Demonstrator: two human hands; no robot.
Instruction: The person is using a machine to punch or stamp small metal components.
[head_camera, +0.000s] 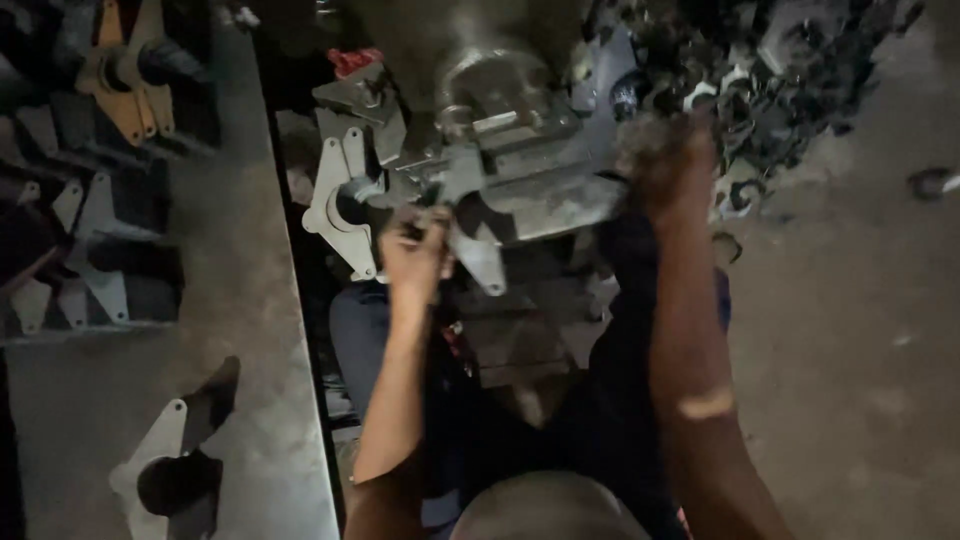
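Note:
A grey metal machine (520, 150) with a round cylindrical top stands in front of me. My left hand (415, 255) grips a pale flat metal bracket (478, 258) at the machine's lower left side. To the right, my right hand (668, 165) is blurred and rests against the machine's right edge; its fingers are not clear. My dark-clothed knees (600, 400) sit below the machine.
A grey metal table (240, 300) at left carries several flat brackets with dark tube sections (175, 455) and an orange-tinted one (125, 85). A white bracket (340, 200) leans beside the machine. A heap of dark metal parts (760, 70) lies at upper right on the concrete floor (850, 350).

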